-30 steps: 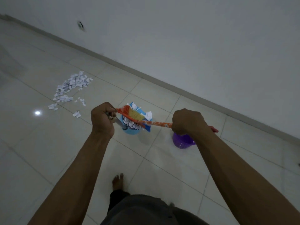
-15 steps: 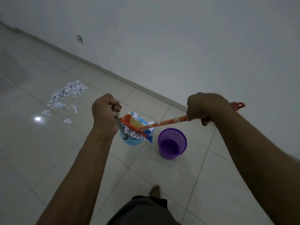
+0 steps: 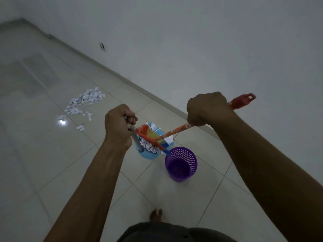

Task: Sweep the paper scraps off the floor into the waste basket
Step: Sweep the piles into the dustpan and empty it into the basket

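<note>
Blue dustpan (image 3: 148, 155) half behind broom (image 3: 175, 132)

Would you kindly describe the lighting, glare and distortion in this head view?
Head view: dim, flat light; a small bright glare spot on the glossy floor near the paper scraps; wide-angle stretch toward the frame edges.

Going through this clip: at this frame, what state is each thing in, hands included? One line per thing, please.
left hand: grips the dustpan's grey handle.
right hand: grips the broom's handle.
broom: tilted, head resting on the dustpan's load.
dustpan: full of scraps, beside the basket.
waste basket: upright, no scraps visible inside.
scraps in the dustpan: heaped, not yet tipped out.
scraps on the floor: loose pile, unswept.
</note>
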